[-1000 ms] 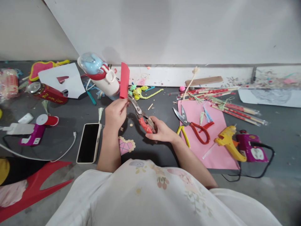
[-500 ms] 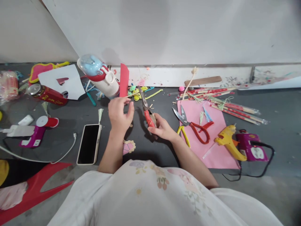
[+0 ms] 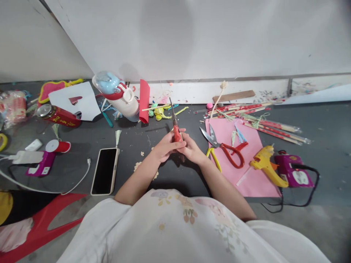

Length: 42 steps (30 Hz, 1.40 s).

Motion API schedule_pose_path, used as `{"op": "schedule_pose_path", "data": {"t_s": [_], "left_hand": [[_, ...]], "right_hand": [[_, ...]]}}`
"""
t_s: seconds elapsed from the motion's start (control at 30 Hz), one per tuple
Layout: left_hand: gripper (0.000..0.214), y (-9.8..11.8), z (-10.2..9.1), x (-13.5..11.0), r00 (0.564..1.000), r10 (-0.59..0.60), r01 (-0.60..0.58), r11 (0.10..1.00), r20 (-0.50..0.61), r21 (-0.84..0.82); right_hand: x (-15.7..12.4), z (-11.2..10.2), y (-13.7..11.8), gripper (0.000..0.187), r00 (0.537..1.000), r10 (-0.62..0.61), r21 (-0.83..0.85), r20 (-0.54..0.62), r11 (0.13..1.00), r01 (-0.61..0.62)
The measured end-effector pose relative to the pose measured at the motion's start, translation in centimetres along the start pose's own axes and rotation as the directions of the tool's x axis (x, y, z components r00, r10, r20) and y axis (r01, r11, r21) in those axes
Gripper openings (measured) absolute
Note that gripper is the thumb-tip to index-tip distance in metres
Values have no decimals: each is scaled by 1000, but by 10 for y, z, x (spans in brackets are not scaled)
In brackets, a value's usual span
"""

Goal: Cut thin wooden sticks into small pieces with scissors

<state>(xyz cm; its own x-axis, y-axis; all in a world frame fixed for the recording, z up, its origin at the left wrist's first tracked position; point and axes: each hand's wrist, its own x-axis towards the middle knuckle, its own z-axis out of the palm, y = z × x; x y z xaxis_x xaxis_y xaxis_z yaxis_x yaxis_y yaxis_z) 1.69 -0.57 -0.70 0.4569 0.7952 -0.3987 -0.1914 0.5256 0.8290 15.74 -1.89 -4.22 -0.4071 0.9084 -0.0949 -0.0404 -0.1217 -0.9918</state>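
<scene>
Both of my hands meet over the dark table in front of my chest, around a pair of red-handled shears [image 3: 177, 134]. Their dark, narrow blades point away from me and look nearly closed. My right hand [image 3: 192, 149] is closed on the handles from the right. From the left, my left hand [image 3: 168, 147] wraps the same handles, its thumb across them. Part of the handles is hidden by the fingers. Beyond the blades, a thin wooden stick [image 3: 156, 107] lies over a folded red paper strip [image 3: 144, 100] and some yellow and green craft scraps [image 3: 159, 112].
At left are a phone [image 3: 105, 171], a bottle [image 3: 123, 100], a red can [image 3: 61, 116] and a thread spool [image 3: 58, 146]. Scissors [image 3: 231, 153] and a yellow glue gun [image 3: 264, 160] lie on pink paper [image 3: 233, 182] at right, near wrapped sticks [image 3: 274, 131] and a purple power block [image 3: 293, 170].
My left hand has let go of the wooden stick and moved right onto the shears' handles. The shears have turned more upright, and their blades have come together. Pale small pieces now show beside my left forearm.
</scene>
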Motion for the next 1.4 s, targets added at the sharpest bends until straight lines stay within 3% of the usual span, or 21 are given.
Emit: {"op": "schedule_pose_path", "data": {"t_s": [0.13,0.47,0.63,0.83,0.97,1.07,1.1,1.13,1.2,1.23,1.27,1.33,1.4], "left_hand": [[70,-2,-4,2,999,33,-33,998,12,-55],[62,-6,-2,5,994,85,-91,991,-64,-96],[64,-5,-4,5,995,85,-89,993,-51,-81],[72,0,-8,5,999,33,-33,999,37,-10],[68,11,-21,-1,981,194,-184,961,-27,206],[56,23,-36,-9,916,388,-306,841,-103,446],[45,27,-41,-12,860,489,-337,761,-148,554],[33,30,-45,-15,772,608,-353,654,-187,669],[18,34,-52,-18,552,813,-276,390,-187,879],[18,35,-55,-18,465,873,-203,263,-144,943],[18,36,-57,-18,419,904,-131,157,-88,979],[20,35,-60,-16,411,911,-44,14,5,999],[19,32,-61,-13,426,903,-21,-44,49,999]], "right_hand": [[1,0,4,45,999,-45,-81,-11,996,44],[2,2,2,50,983,-182,-88,6,979,181],[1,3,2,49,990,-139,-37,12,990,139],[1,6,5,42,997,-37,-49,-63,998,34],[0,6,4,43,993,-5,-99,-116,995,-6],[0,5,0,44,991,6,-180,-136,983,-30],[0,5,-1,44,992,14,-211,-129,977,-42],[0,6,-2,43,993,22,-245,-117,968,-50],[0,7,-4,43,996,29,-312,-84,948,-54],[0,7,-5,43,998,28,-340,-64,939,-48],[-1,8,-6,43,999,25,-360,-43,932,-38],[-1,8,-6,42,1000,16,-384,-2,923,-16],[-2,9,-7,41,999,8,-401,34,916,6]]}}
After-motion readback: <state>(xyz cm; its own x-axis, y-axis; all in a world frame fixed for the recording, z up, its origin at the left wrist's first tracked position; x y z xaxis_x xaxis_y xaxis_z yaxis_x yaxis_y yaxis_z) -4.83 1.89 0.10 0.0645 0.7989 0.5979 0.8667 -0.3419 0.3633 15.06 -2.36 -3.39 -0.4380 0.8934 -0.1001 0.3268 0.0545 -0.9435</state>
